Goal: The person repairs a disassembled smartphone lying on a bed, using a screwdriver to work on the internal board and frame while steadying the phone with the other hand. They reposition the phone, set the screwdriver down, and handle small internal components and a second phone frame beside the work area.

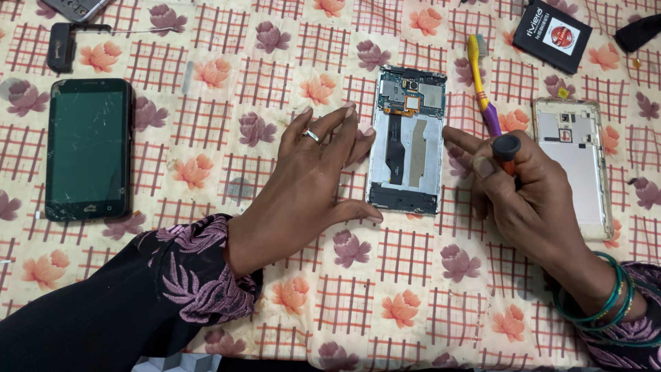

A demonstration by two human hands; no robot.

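An opened phone body (406, 141) with its circuit board and flat cable bare lies in the middle of the flowered cloth (275, 69). My left hand (313, 182) rests flat beside it, fingers spread, thumb and fingertips touching the phone's left edge. My right hand (527, 189) sits just right of the phone, closed around a small screwdriver (507, 150) with a dark round cap and an orange shaft; its forefinger points toward the phone's right edge.
A dark phone with a cracked screen (88, 148) lies at the left. A removed back cover (575, 165) lies at the right, a yellow and purple toothbrush (484, 86) above my right hand, a black flat battery (552, 34) at the top right. Small dark parts (62, 45) sit top left.
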